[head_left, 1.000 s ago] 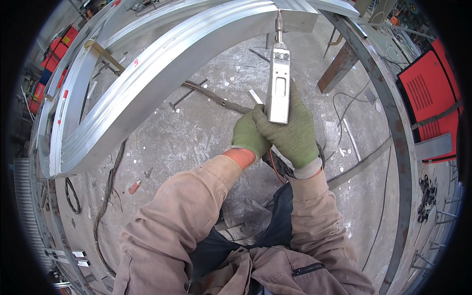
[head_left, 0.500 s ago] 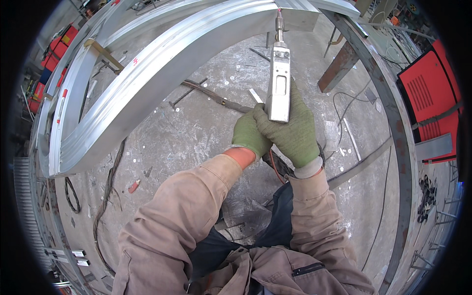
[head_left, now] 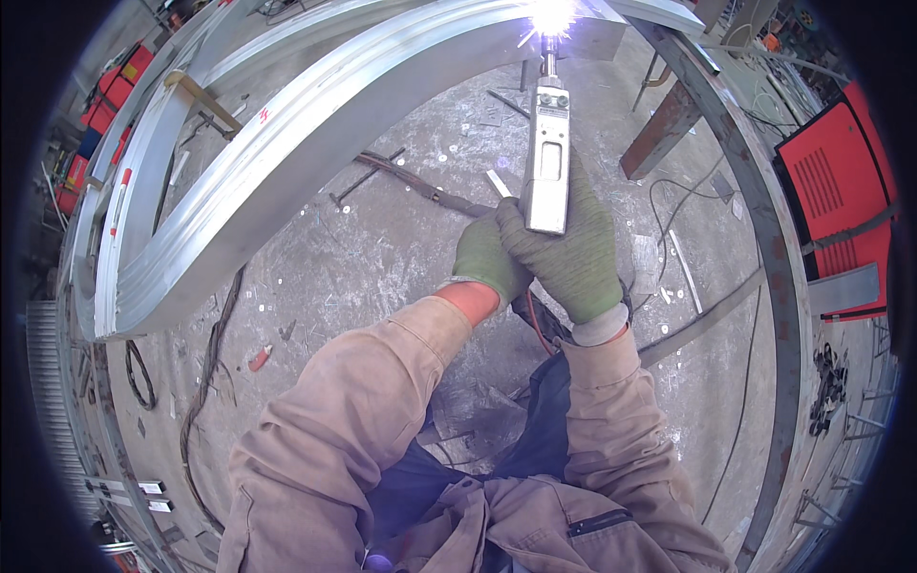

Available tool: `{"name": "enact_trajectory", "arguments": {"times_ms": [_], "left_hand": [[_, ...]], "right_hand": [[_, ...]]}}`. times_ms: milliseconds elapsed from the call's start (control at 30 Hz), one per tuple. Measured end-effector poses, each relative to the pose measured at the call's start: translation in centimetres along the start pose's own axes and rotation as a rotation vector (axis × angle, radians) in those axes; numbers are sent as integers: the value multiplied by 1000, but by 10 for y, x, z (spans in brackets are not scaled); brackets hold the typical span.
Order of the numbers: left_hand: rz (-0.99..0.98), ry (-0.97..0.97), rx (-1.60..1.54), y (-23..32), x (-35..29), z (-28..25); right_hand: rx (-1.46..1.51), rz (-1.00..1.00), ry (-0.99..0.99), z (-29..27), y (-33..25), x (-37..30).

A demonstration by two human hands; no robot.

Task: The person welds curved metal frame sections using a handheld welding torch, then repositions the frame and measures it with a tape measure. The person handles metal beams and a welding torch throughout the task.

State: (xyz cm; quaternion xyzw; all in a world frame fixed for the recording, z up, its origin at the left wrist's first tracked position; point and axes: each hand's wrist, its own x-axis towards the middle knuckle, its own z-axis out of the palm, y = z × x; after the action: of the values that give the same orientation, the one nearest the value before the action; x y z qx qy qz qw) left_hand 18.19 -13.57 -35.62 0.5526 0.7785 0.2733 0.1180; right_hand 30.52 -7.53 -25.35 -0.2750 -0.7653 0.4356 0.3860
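In the head view, a silver handheld welding gun [head_left: 548, 158] points away from me, its nozzle at the top edge. A bright white-violet arc [head_left: 552, 17] burns at its tip, hiding the spot where it meets the long curved aluminium profile [head_left: 315, 115]. My right hand [head_left: 573, 253], in a green glove, is closed around the gun's body from the right. Tucked against it from the left, my left hand [head_left: 489, 260], gloved too, is closed at the gun's lower end; its fingertips are hidden.
A rusty steel frame [head_left: 778, 315] curves along the right, with a red machine cabinet [head_left: 836, 181] beyond it. A wooden-coloured clamp bar [head_left: 202, 103] sits by the profile. Cables [head_left: 205, 382], a red-handled tool [head_left: 260, 359] and metal scraps lie on the concrete floor.
A bright arc has flared up at the gun's tip, where only a small red glow showed before. The gun and both hands have barely shifted.
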Motion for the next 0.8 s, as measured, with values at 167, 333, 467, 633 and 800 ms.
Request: {"name": "enact_trajectory", "arguments": {"times_ms": [167,333,467,633,800], "left_hand": [[21,-3,15,-3,2,4],[23,26,37,-4,1,7],[3,14,7,-7,4,10],[-54,4,-71,-11,3,16],[-31,-10,-12,-7,6,11]], "right_hand": [[-12,-32,20,1,1,2],[-44,9,7,-1,6,4],[-67,8,-3,-1,6,5],[-44,19,-17,0,7,5],[-50,33,-17,-2,10,4]]}}
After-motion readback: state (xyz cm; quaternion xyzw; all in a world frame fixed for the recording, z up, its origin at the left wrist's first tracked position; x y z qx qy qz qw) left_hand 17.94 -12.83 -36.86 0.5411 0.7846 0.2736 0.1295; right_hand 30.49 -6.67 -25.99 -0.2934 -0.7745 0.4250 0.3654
